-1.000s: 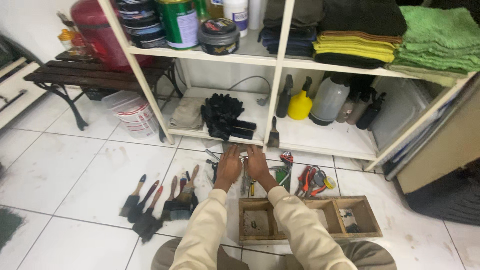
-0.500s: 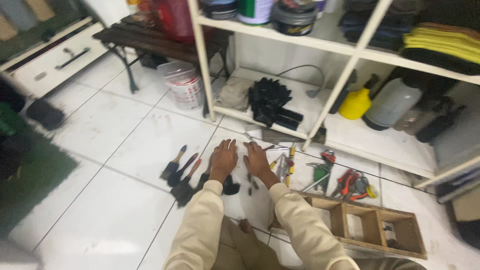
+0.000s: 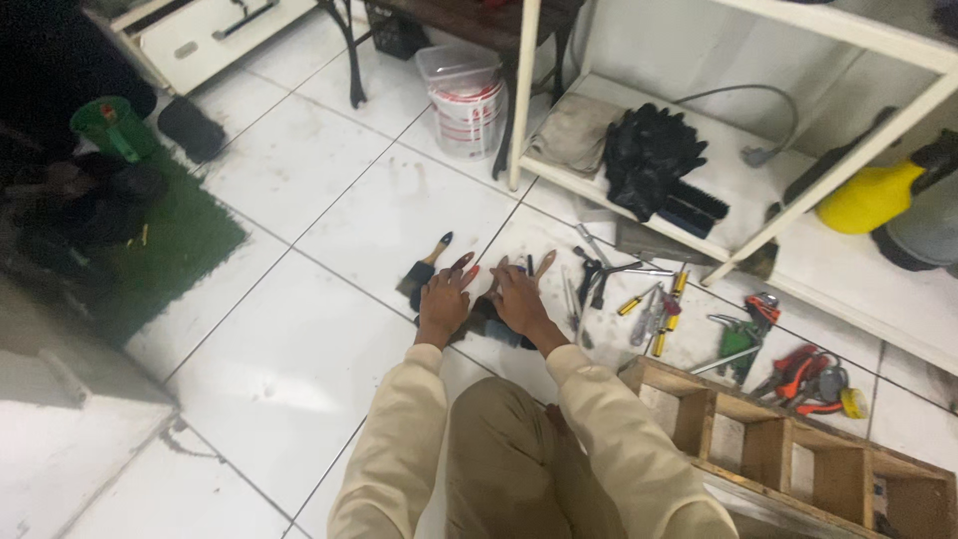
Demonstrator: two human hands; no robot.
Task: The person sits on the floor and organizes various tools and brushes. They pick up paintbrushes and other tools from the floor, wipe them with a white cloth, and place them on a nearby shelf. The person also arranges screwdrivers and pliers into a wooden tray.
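Note:
Several paint brushes (image 3: 423,271) with wooden handles and dark bristles lie in a row on the white tiled floor. My left hand (image 3: 442,301) rests flat on them with its fingers spread, touching the bristle ends. Close beside it, my right hand (image 3: 518,299) lies palm down over more brushes (image 3: 496,326), and one handle (image 3: 544,266) sticks out past its fingers. Neither hand has lifted a brush off the floor. Both cream sleeves and my knees fill the lower middle of the head view.
Right of my hands lie screwdrivers (image 3: 651,309), a green hex key set (image 3: 739,339) and red pliers (image 3: 798,371). A wooden compartment box (image 3: 699,384) stands at lower right. A white shelf frame (image 3: 521,100) holds black gloves (image 3: 649,155). A white bucket (image 3: 467,100) and green mat (image 3: 170,250) are on the left.
Both hands have shifted left, from the small tools by the wooden box onto the row of brushes. The view has swung left and down.

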